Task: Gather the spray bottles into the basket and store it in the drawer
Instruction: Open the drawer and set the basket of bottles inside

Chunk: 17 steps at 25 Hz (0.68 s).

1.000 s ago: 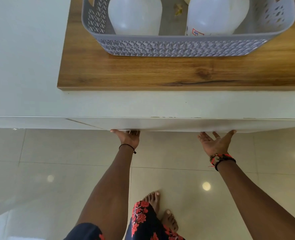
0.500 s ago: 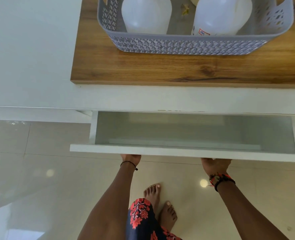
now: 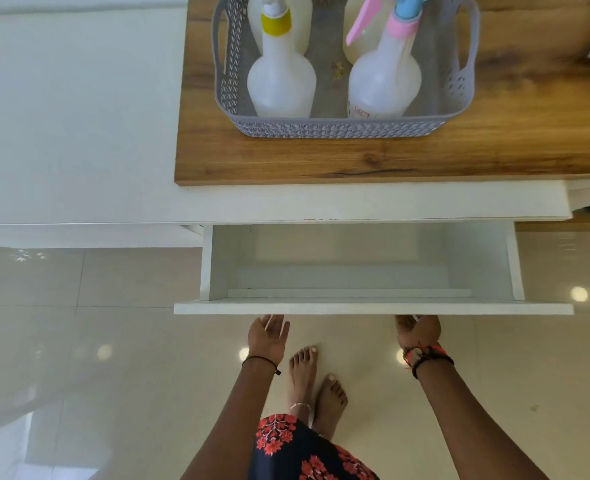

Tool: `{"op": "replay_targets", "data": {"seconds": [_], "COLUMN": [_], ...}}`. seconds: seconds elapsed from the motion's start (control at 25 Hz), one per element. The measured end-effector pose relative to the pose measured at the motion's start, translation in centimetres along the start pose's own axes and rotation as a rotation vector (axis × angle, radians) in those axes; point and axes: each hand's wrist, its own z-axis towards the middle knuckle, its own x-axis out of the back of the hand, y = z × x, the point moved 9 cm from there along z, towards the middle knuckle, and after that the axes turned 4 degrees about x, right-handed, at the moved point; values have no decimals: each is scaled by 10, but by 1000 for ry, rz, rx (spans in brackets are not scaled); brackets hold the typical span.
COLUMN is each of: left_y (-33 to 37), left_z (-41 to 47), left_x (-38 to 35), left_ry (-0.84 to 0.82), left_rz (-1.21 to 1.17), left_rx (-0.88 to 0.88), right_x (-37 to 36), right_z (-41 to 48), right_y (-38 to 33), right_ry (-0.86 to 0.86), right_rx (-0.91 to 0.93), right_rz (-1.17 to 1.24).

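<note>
Now the drawer is pulled out, empty-looking; both hands, left and right, are held open beneath its front. Next, the basket of spray bottles, near the surface's front edge, must be lifted in.

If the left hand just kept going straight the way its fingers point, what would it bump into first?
Most likely the white front panel of the open drawer. The left hand sits just below that panel's edge with its fingers aimed toward it, palm open. Depth is unclear, so it could slip under the panel instead.
</note>
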Motion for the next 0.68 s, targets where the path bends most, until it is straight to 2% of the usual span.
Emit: {"op": "replay_targets", "data": {"seconds": [0.04,0.08,0.16,0.2,0.28,0.36,0.44,0.52,0.6,0.68], "left_y": [-9,-9,1,5,-4,-9,-3,-1,5,10], "left_z": [-20,-46,-99,-125,-164,-173,-161,-154,-152,-152], "left_x": [4,10,3,-12,-45,-70,-84,-88,-88,-90], "left_ry": [-3,46,53,-13,-145,-175,-153,-177,-183,-183], "left_rz": [19,123,433,649,1156,1566,1838,1971,1947,1892], "left_rx": [-46,-162,-537,-767,-1157,-1408,-1451,-1433,-1357,-1262], "right_x": [6,12,24,27,12,-10,-30,-50,-62,-66], "right_z": [-15,-32,-67,-90,-136,-161,-171,-174,-166,-156], "right_y": [-7,-17,-46,-67,-96,-97,-90,-79,-68,-64], "right_ry": [47,92,225,293,206,15,-137,-303,-462,-545], "right_rx": [31,80,289,484,854,1096,1212,1266,1206,1111], "right_rz": [10,0,-197,-333,-565,-827,-1063,-1283,-1425,-1527]}}
